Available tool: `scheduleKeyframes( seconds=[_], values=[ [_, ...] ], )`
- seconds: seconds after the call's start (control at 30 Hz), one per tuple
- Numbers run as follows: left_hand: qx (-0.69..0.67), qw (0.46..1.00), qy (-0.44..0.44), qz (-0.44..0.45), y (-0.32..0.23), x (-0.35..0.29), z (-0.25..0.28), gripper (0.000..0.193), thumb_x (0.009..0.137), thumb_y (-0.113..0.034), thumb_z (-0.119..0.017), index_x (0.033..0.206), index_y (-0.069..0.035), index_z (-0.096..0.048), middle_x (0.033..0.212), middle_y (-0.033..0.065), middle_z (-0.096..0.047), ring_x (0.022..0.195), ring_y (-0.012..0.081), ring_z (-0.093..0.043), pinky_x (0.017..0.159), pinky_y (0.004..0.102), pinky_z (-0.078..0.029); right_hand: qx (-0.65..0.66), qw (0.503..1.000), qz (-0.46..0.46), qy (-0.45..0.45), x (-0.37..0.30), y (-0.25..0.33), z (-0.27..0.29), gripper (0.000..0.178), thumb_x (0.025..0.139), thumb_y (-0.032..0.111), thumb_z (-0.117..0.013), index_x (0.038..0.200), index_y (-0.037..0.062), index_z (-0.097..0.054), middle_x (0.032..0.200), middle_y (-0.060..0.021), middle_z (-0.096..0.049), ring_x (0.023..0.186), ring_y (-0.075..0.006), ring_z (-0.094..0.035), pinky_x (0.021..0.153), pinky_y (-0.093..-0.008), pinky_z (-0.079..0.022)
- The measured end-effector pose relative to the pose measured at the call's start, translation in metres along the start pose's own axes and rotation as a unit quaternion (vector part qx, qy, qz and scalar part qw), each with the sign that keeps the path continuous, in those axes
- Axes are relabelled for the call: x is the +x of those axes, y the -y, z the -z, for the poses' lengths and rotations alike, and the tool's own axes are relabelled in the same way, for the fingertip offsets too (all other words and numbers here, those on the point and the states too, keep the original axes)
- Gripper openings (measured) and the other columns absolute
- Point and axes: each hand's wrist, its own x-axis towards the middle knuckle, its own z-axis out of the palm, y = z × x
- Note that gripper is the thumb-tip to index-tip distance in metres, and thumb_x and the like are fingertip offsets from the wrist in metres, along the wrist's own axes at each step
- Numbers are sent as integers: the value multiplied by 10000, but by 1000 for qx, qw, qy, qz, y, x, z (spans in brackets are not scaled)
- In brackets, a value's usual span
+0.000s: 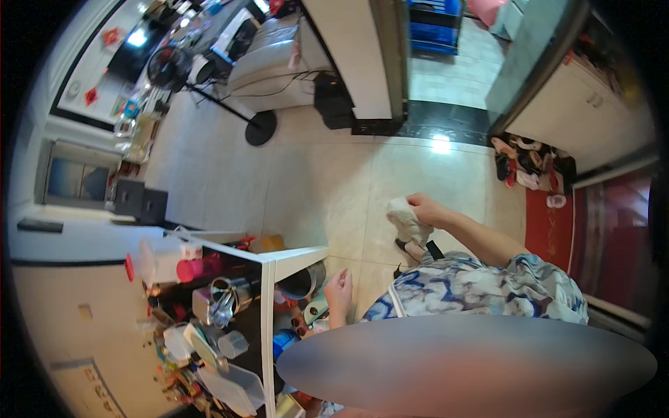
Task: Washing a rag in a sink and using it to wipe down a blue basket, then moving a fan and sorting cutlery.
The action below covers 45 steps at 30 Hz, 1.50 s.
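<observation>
White tub: [164, 259] capped in red at the far-facing end of the crowded shelf, on the left.
Standing fan: [169, 68] black, far left, its round base on the tiled floor.
Pink container: [202, 267] just right of the white tub.
Metal pot: [240, 289] nearer than the pink container, with shiny utensils beside it.
Shelf: [268, 313] white-framed, near left, loaded with tubs and clear plastic boxes.
Sofa: [279, 66] pale, far, beyond the fan's base.
Grey bucket: [304, 281] beneath the shelf's right corner, near the left hand.
Black bag: [334, 101] far, on the floor against the sofa's right end.
Left hand: [339, 292] raised just right of the shelf; fingers half curled, with nothing visible in them.
White cloth: [402, 217] held up in front of the person, near one foot; it hangs bunched and loose.
Right hand: [426, 211] fingers and thumb pinched together on the cloth's upper right edge.
Blue crate: [433, 31] far, through the doorway.
Patterned clothing: [481, 289] near, on the person, white, blue and grey.
Shoes: [529, 164] heaped on the right.
Red mat: [547, 237] right, on the near side of the shoes.
Cabinet: [557, 104] cream, far right, behind the shoes.
</observation>
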Motion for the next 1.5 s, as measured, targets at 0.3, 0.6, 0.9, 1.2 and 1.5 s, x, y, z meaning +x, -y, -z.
scheduleKeyframes(
  seconds=[0.3, 0.6, 0.9, 1.2, 1.5],
  values=[
    [-88, 976, 178, -89, -99, 76, -50, 256, 864, -188, -616, 1045, -9, -645, 814, 87, -667, 645, 125, -621, 616, 260, -498, 68, 977, 91, -181, -60, 22, 61, 212, 874, 190, -548, 933, 18, -657, 795, -26, -634, 719, -101, -551, 635, -292, -463],
    [-24, 940, 264, -213, -263, 108, -34, 594, 747, -204, -726, 1277, -60, -501, 1098, 144, -615, 869, 215, -634, 746, 308, -505, 35, 970, 100, -217, -65, 108, 73, 212, 901, 150, -506, 925, -5, -647, 786, -19, -630, 690, -86, -549, 619, -273, -463],
    [-107, 920, 353, -132, -308, 162, -121, 488, 706, -158, -739, 1139, -25, -559, 1053, 81, -627, 961, 179, -596, 853, 313, -468, 11, 944, 187, -270, -8, 97, 118, 164, 858, 89, -492, 897, -19, -608, 743, -89, -618, 693, -115, -556, 644, -299, -465],
    [-240, 906, 297, -184, -332, 260, -178, 371, 746, 1, -591, 1116, -26, -604, 1037, 82, -669, 979, 148, -617, 860, 284, -468, -23, 930, 162, -328, 29, 117, 224, 152, 798, 136, -578, 827, -2, -636, 699, -131, -622, 616, -199, -598, 582, -322, -469],
    [-88, 940, 123, -305, -402, 306, -146, 358, 751, -19, -576, 1108, -10, -558, 1140, 184, -538, 1062, 356, -535, 928, 393, -417, -101, 915, 115, -373, 59, 150, 320, 213, 820, 197, -554, 855, 14, -656, 714, -149, -641, 645, -235, -608, 619, -347, -476]
  ],
)
